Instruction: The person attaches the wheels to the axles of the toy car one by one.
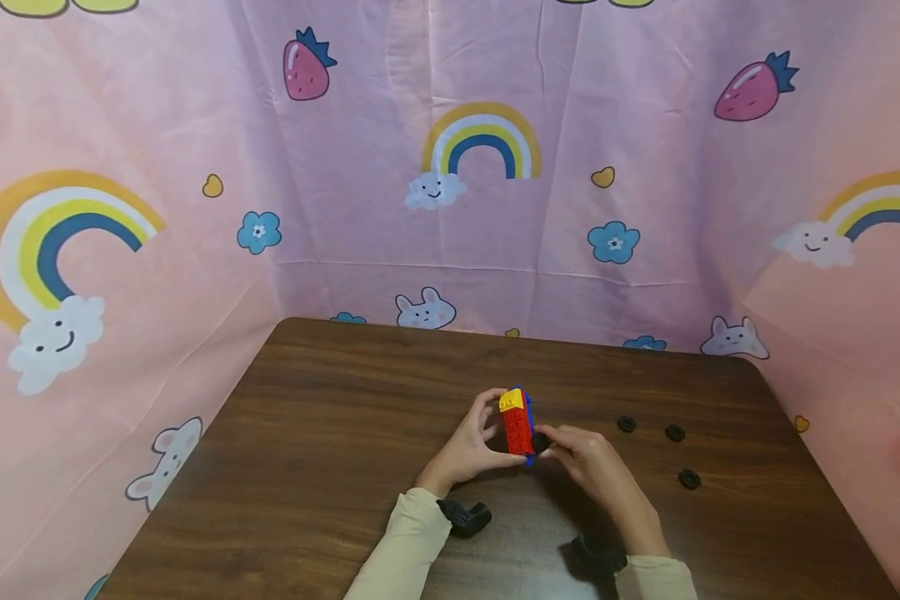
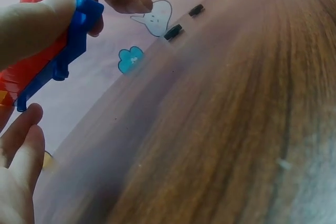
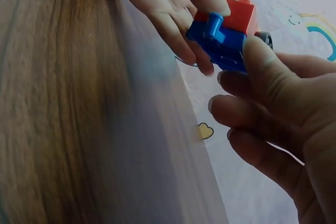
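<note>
My left hand (image 1: 465, 448) holds a toy car (image 1: 518, 429) built of bricks, red with a yellow block at one end and a blue base, above the table. Its thumb presses along the red side, while the other fingers reach the yellow end. A black wheel (image 1: 542, 442) sits at the car's near right side, pinched by my right hand (image 1: 591, 463). In the right wrist view, that wheel (image 3: 266, 39) shows at the car's side behind my right thumb, and a bare blue peg (image 3: 212, 24) sticks out from the base on the opposite side.
Three loose black wheels lie on the brown wooden table (image 1: 330, 433) to the right: a far one (image 1: 627, 424), another (image 1: 675, 433) beside it and a nearer one (image 1: 689, 479). Pink printed cloth (image 1: 360, 217) hangs around the table's back and sides.
</note>
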`<action>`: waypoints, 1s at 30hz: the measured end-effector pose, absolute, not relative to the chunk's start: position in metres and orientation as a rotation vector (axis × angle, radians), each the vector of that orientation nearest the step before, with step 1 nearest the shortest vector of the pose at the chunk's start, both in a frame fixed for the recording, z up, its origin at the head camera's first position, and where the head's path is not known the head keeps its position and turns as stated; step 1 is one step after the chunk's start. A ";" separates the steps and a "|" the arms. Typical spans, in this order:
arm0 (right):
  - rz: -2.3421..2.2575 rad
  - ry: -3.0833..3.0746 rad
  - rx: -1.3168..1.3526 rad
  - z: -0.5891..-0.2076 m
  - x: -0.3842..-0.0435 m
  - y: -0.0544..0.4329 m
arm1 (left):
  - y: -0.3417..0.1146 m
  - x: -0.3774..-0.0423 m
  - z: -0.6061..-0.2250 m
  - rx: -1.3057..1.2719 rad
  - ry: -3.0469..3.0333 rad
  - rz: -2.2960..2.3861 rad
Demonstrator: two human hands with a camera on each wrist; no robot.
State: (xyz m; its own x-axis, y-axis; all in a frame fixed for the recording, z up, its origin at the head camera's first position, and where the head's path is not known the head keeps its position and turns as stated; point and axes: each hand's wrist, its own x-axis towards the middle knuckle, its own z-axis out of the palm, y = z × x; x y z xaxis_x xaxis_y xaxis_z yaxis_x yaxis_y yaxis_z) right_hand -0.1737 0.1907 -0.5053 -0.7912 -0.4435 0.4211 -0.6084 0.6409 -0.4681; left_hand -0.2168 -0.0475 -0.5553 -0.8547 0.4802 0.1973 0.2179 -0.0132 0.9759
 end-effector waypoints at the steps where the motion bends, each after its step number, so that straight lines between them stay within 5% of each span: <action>1: 0.872 -2.594 0.856 -0.506 -0.174 0.190 | -0.048 -0.217 -0.555 0.745 2.049 1.972; 19: 0.814 -2.515 0.933 -0.505 -0.176 0.186 | -0.050 -0.224 -0.558 0.867 2.242 1.885; 30: 0.742 -2.569 0.768 -0.506 -0.173 0.181 | -0.047 -0.221 -0.552 0.700 2.071 1.950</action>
